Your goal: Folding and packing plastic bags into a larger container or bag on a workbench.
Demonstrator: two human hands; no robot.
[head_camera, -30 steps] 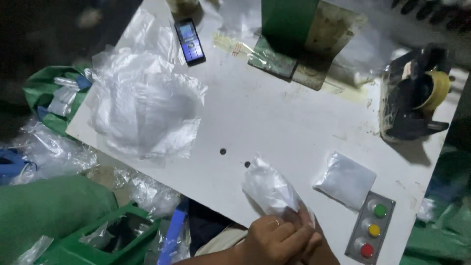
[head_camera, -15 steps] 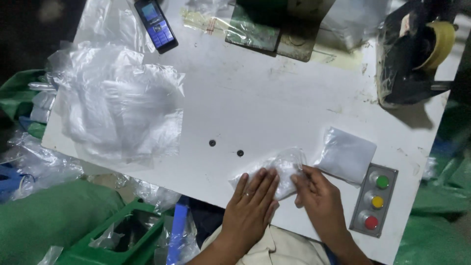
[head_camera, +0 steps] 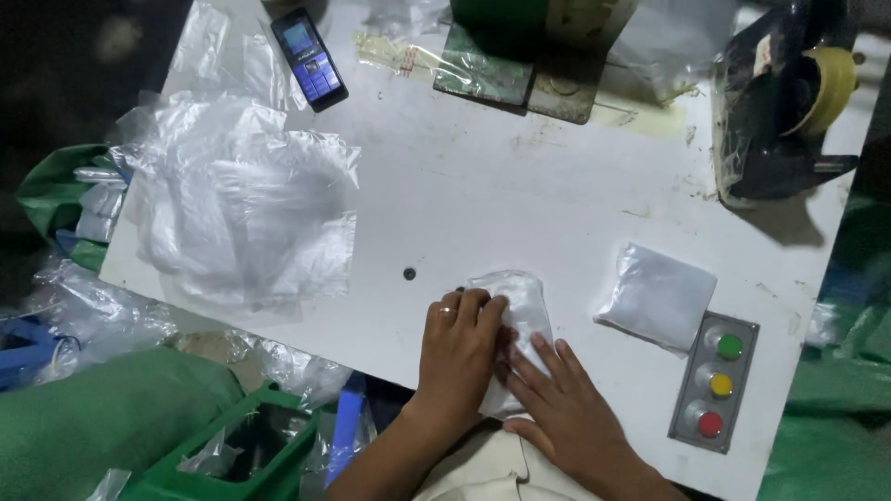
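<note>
A small clear plastic bag with white contents [head_camera: 522, 315] lies near the front edge of the white table [head_camera: 520, 204]. My left hand [head_camera: 459, 357], a ring on one finger, presses flat on the bag's left side. My right hand [head_camera: 561, 408] lies flat on its lower right part, fingers spread. A second, folded white packet [head_camera: 657, 295] rests to the right, beside a grey panel with green, yellow and red buttons [head_camera: 715, 382].
A heap of clear plastic bags [head_camera: 237, 199] covers the table's left. A dark phone [head_camera: 309, 58] lies at the back left, a black tape dispenser with a yellow roll [head_camera: 789, 102] at the back right, a green machine base [head_camera: 524, 56] at the back. Green bins and sacks [head_camera: 102, 427] stand below left.
Both hands have brought the bag down from a lifted grip onto the table and now press it flat. The camera view has shifted slightly.
</note>
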